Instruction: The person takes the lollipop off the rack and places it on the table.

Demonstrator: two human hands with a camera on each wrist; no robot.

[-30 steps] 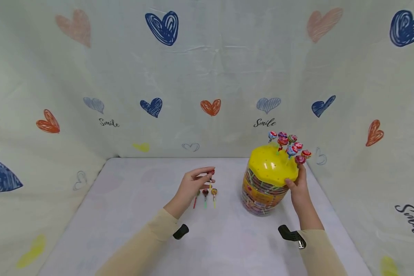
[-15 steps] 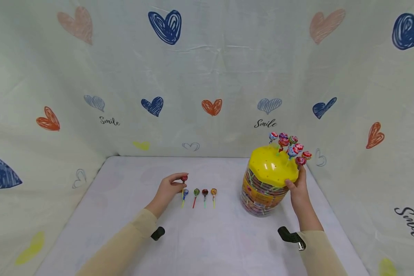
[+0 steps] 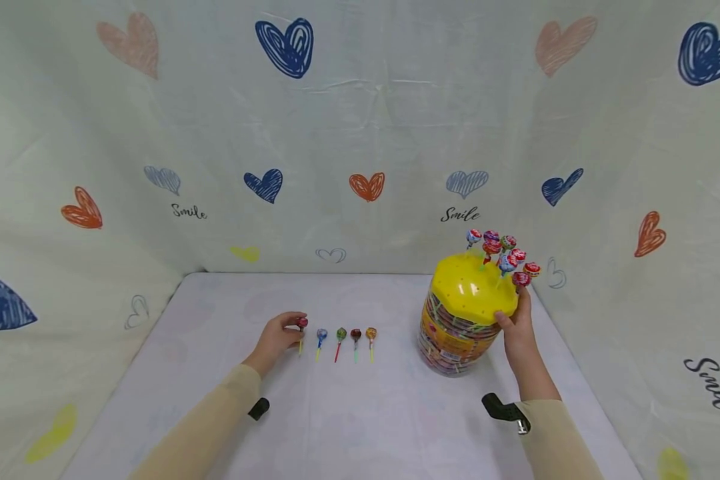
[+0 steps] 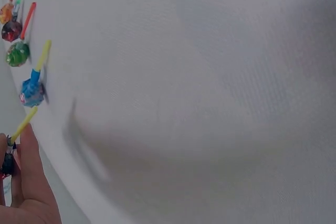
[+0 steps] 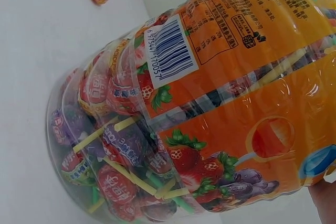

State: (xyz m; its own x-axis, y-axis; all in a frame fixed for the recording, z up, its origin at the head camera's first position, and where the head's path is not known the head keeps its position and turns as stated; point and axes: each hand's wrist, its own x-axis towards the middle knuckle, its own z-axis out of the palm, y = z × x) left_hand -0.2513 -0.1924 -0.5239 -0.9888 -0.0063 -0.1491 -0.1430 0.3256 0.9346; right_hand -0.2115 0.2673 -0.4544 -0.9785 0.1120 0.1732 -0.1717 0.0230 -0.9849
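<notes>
My left hand [image 3: 276, 340] pinches a red-wrapped lollipop [image 3: 302, 323] at the left end of a row on the table; its yellow stick [image 4: 23, 124] shows in the left wrist view. Beside it lie a blue lollipop [image 3: 321, 335], a green lollipop [image 3: 341, 333], a dark red lollipop [image 3: 356, 335] and an orange lollipop [image 3: 371, 333]. With its thumb at the lid's edge, my right hand [image 3: 521, 333] grips a clear jar [image 3: 450, 365] full of lollipops, which leans. Several lollipops stand upright in its yellow lid [image 3: 474, 288]. The far fingers are hidden behind the jar.
A white cloth covers the table [image 3: 360, 413], whose far edge meets a white curtain [image 3: 396, 120] printed with hearts. An orange label [image 5: 220, 51] with a barcode wraps the jar. The jar stands near the table's right side.
My left hand has moved left and down with the red lollipop. The blue lollipop, held beside it at first, now lies on the table. The right hand and jar have hardly moved.
</notes>
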